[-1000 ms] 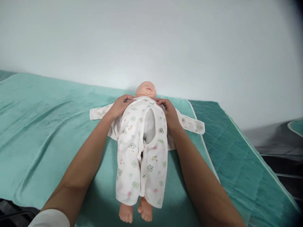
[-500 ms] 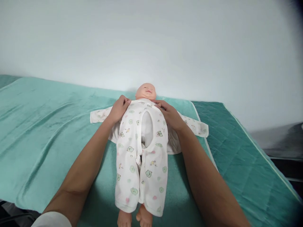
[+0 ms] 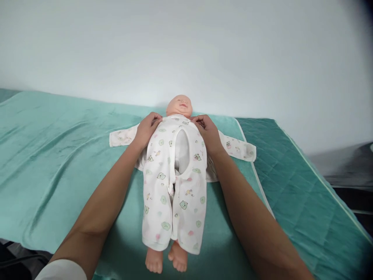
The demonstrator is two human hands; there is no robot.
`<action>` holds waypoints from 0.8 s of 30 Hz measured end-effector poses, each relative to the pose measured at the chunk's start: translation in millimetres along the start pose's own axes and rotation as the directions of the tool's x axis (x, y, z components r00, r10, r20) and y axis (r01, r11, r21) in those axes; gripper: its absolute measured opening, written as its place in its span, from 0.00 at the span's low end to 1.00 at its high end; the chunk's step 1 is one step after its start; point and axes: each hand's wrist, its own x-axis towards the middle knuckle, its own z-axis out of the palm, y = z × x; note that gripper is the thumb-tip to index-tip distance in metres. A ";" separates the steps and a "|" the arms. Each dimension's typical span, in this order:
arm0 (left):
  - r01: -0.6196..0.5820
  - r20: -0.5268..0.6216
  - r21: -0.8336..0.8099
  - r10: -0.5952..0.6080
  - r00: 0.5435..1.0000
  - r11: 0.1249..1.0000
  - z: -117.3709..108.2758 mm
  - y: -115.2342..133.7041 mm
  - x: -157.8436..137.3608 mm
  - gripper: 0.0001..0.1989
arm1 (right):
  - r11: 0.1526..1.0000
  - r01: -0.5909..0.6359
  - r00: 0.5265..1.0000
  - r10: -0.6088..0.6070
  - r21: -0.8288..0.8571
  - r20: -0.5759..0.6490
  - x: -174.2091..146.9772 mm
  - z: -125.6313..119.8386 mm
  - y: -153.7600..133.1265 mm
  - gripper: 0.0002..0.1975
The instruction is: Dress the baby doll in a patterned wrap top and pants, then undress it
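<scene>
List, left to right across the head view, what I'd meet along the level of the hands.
One printed sleeve, the left hand, the white printed romper on the doll, the right hand, the other printed sleeve, the dark green quilted mat.

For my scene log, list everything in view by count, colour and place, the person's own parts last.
Doll: 1, pinkish, on its back, head toward the wall
Printed trousers: 1, white with green and pink print, over the doll's torso and legs
Printed top: 1, whitish, beneath the trousers, sleeves spread sideways
Blanket: 1, light green, under the doll
Quilted pad: 1, darker green, right
Wall: 1, white, behind
Dark shapes: count unclear, lower left and right edges
White sleeve: 1, left arm
Hands: 2, bare, left and right at the doll's shoulders
</scene>
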 end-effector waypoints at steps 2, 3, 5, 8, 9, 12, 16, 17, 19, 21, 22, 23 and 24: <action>-0.046 -0.024 0.034 0.047 0.999 0.998 -1.4 2.3 -7.8 0.09 | 1.000 0.000 1.000 0.000 -0.001 -0.003 -9.4 -1.6 -3.0 0.07; -0.071 -0.038 0.048 0.073 0.997 0.996 -2.1 3.5 -12.3 0.10 | 1.000 0.001 1.000 -0.001 -0.004 -0.007 -15.3 -2.2 -5.0 0.09; -0.110 -0.083 0.064 0.115 0.990 0.992 -3.0 5.9 -22.0 0.10 | 1.000 0.016 0.999 -0.016 -0.011 -0.033 -29.1 -2.7 -9.8 0.11; -0.123 -0.160 0.061 0.131 0.978 0.991 -2.9 9.6 -36.9 0.10 | 0.999 0.052 0.994 -0.053 -0.015 -0.097 -51.8 -0.9 -16.6 0.14; -0.116 -0.181 0.071 0.127 0.975 0.991 -2.5 10.8 -42.0 0.10 | 0.998 0.054 0.992 -0.055 -0.012 -0.114 -59.0 0.1 -17.7 0.14; -0.046 -0.266 0.140 0.082 0.960 0.989 -1.8 14.0 -56.6 0.09 | 1.000 0.018 0.982 -0.018 -0.002 -0.188 -75.7 1.4 -14.6 0.14; 0.113 -0.275 0.129 -0.074 0.958 0.985 -3.0 14.7 -70.0 0.06 | 0.979 -0.183 0.951 0.153 -0.089 -0.268 -83.5 -3.6 -1.8 0.12; 0.151 -0.243 0.100 -0.123 0.962 0.983 -3.6 14.2 -71.5 0.06 | 0.963 -0.229 0.949 0.190 -0.138 -0.254 -83.3 -5.4 0.6 0.12; 0.231 -0.184 0.032 -0.222 0.958 0.972 -4.4 13.0 -72.2 0.06 | 0.935 -0.261 0.955 0.213 -0.241 -0.208 -81.2 -8.2 2.5 0.13; 0.283 -0.145 -0.051 -0.288 0.947 0.958 -4.4 13.2 -71.4 0.07 | 0.925 -0.242 0.965 0.200 -0.291 -0.169 -78.1 -9.2 0.5 0.14; 0.291 -0.130 -0.084 -0.300 0.945 0.953 -3.9 14.3 -70.9 0.08 | 0.929 -0.232 0.969 0.195 -0.289 -0.149 -76.6 -9.1 -1.6 0.14; 0.290 -0.114 -0.118 -0.303 0.946 0.950 -3.1 16.1 -70.6 0.08 | 0.937 -0.224 0.972 0.196 -0.269 -0.127 -75.3 -8.7 -4.3 0.14; 0.292 -0.095 -0.161 -0.309 0.946 0.943 -1.9 18.6 -70.6 0.08 | 0.945 -0.220 0.974 0.201 -0.240 -0.104 -74.2 -8.1 -7.6 0.15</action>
